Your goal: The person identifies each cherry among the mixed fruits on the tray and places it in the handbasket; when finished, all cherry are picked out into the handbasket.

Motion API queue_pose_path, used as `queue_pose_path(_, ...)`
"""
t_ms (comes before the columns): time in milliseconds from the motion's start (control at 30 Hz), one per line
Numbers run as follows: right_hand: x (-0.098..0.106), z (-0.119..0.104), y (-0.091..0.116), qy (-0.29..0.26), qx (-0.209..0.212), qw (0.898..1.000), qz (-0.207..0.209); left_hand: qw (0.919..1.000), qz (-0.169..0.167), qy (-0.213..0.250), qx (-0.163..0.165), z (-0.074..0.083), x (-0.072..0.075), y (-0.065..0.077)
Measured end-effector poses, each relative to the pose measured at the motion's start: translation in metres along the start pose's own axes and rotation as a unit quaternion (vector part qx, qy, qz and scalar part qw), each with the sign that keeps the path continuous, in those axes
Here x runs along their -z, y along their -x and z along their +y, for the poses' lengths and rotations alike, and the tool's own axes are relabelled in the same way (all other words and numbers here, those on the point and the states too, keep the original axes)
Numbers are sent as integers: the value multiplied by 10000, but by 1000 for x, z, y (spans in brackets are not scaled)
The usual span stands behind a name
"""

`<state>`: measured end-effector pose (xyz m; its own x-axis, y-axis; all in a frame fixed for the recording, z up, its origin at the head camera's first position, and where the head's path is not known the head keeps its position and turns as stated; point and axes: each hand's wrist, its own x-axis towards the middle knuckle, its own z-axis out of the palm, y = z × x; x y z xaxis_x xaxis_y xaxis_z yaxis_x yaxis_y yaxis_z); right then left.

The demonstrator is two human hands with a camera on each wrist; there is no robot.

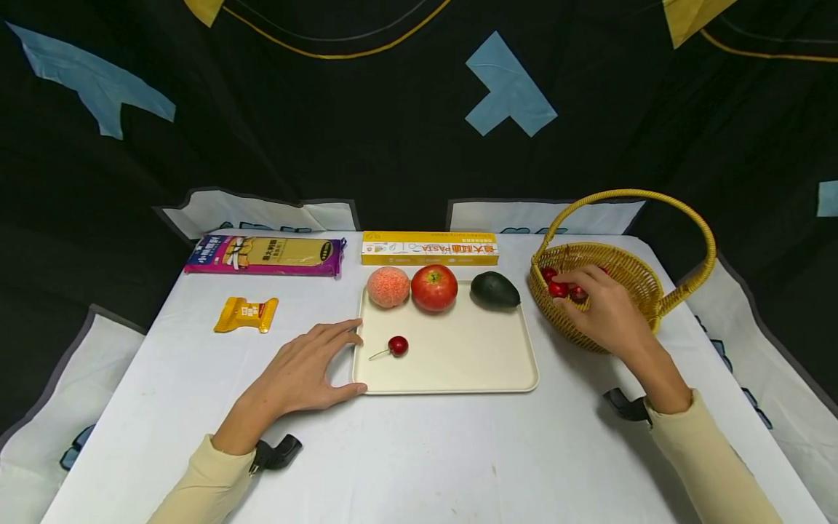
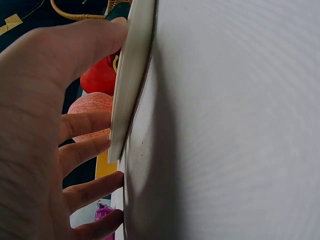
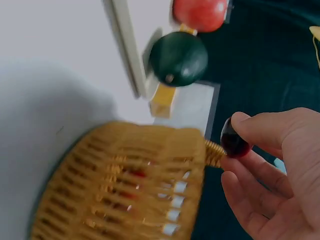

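A cream tray [image 1: 458, 371] holds a pinkish round fruit [image 1: 389, 287], a red apple [image 1: 434, 287], a dark green avocado [image 1: 495, 290] and one stemmed cherry [image 1: 398, 346]. Along the tray's left edge rests my left hand [image 1: 308, 371], its fingers spread and thumb near the front corner. My right hand [image 1: 605, 309] is over the wicker basket [image 1: 644, 280] on the right. In the right wrist view, its thumb and fingertips pinch a dark red cherry [image 3: 235, 140] above the basket rim. Other cherries [image 1: 578, 294] lie inside, partly hidden by the hand.
Behind the tray lies a yellow pasta box [image 1: 429, 249]. A purple pasta packet [image 1: 268, 255] sits at the back left, with a small orange-yellow wrapped snack [image 1: 246, 314] in front of it. The basket's tall handle [image 1: 628, 194] arches above it.
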<state>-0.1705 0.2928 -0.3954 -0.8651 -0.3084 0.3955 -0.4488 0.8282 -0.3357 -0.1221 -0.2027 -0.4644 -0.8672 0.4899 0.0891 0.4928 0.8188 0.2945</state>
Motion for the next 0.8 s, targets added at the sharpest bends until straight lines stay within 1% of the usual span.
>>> queue_pose_path(67, 1, 5, 1, 69, -143, 9999, 6, 10000, 12, 14, 13, 0, 0, 0)
queue_pose_path(233, 0, 19, 3, 187, -487, 9985, -148, 10000, 35, 28, -1, -1, -1, 1)
queue_pose_path(367, -3, 31, 5, 239, -641, 9972, -294, 10000, 40, 18, -30, -1, -1, 1)
queue_pose_path(633, -9, 50, 2, 43, -565, 9971, -498, 10000, 13, 32, 2, 0, 0, 1)
queue_pose_path(800, -12, 57, -1, 78, -762, 9944, -725, 10000, 21, 12, -24, -1, -1, 0)
